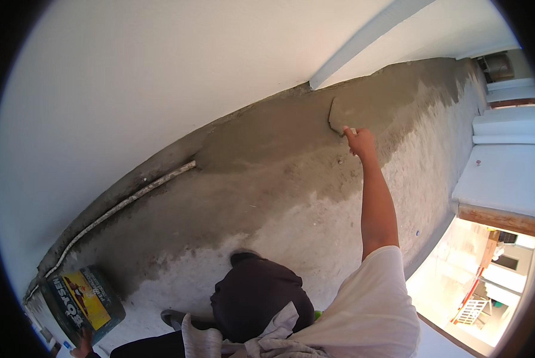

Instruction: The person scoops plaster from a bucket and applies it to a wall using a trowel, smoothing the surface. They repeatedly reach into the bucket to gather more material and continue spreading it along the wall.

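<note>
My right hand (361,142) reaches far ahead, fingers wrapped round the handle of a trowel. The mortar-smeared trowel blade (336,117) lies flat against the wet grey mortar (267,143) spread along the foot of the wall. At the lower left, my left hand (83,345) is at the edge of a dark bucket (109,298) with a yellow label. Its fingers look closed on that edge, though the picture rim hides part of the hand. A mortar-crusted pole or pipe (130,198) lies along the wall, between the bucket and the mortar.
A pale wall (160,71) runs along the far side, with a grey-blue vertical strip (363,45). Drier, lighter floor (321,230) borders the mortar on the near side. My bent dark-clothed knee (258,298) is below. A bright doorway (458,268) opens at right, beside a white panel (503,179).
</note>
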`<state>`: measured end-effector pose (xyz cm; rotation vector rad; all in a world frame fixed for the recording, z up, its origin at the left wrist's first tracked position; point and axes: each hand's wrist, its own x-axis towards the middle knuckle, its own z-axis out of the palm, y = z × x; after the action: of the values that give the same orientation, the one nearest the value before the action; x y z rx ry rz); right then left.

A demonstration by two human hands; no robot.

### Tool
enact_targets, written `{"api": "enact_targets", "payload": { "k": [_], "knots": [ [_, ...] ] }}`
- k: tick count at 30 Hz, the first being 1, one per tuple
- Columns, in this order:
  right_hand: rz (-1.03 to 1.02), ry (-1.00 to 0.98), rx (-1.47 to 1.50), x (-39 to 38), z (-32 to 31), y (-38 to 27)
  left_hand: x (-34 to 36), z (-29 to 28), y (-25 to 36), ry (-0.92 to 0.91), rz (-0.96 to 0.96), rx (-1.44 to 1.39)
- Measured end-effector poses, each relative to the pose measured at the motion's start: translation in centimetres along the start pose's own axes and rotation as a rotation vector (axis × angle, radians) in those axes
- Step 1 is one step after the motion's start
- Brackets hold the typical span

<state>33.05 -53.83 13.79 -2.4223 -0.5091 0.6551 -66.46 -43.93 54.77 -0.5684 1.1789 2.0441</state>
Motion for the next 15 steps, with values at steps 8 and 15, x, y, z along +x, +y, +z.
{"api": "enact_targets", "payload": {
  "k": [8,15],
  "knots": [
    [-0.163,-0.028,-0.012,-2.3,4.3,-4.4,-0.2,-0.9,0.0,-0.107,0.142,0.148],
    [-0.179,-0.138,-0.068,-7.0,7.8,-8.4,-5.3,-0.8,-4.1,-0.108,0.216,0.173]
  ]
}}
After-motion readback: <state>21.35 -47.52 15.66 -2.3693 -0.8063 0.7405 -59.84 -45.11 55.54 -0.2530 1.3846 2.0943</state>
